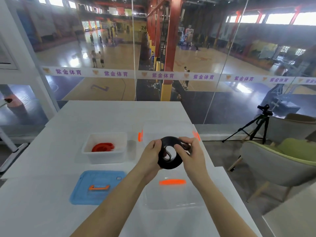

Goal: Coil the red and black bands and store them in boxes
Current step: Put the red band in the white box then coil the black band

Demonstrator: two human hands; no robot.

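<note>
A black band [168, 164], wound into a loose coil with an open middle, hangs in the air over the white table [59, 144]. My left hand [151, 156] grips the coil's left side. My right hand [189, 151] pinches the band's free end at the coil's upper right. A red coiled band [102, 147] lies inside the small white box [104, 158] to the left. Behind the hands stands a clear box [168, 129] with orange clips; the hands and the coil hide part of it.
A blue lid [99, 187] with an orange handle lies near left. A clear lid [172, 194] with an orange handle lies below the hands. A glass wall [171, 93] rises behind the table. A tripod [256, 127] and chairs [280, 161] stand to the right.
</note>
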